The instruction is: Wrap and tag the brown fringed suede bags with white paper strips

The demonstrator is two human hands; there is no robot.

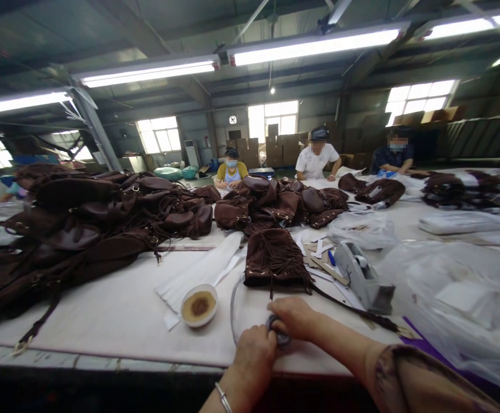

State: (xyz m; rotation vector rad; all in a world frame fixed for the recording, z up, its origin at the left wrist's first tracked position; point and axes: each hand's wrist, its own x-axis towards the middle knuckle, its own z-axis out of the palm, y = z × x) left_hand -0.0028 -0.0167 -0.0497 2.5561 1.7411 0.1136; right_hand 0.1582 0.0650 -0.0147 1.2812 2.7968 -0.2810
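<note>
Both my hands are close together at the table's front edge, in front of a dark brown fringed suede bag (271,261). My left hand (254,358) is closed, its thumb and forefinger pressed together; what they pinch is hidden. My right hand (295,318) curls over a small dark grey round object (280,337), whose kind I cannot make out. A thin dark cord (271,291) hangs from the bag down to the right fingertips. The bag's strap (353,310) runs off to the right. Left of my hands stands a white bowl (199,306) with a tan and brown content.
Brown bags (95,223) lie heaped at left and in the middle. A grey tape dispenser (364,278), paper and card strips (321,261) and clear plastic bags (456,304) lie at right. Several people work across the table, one in a white shirt (318,160).
</note>
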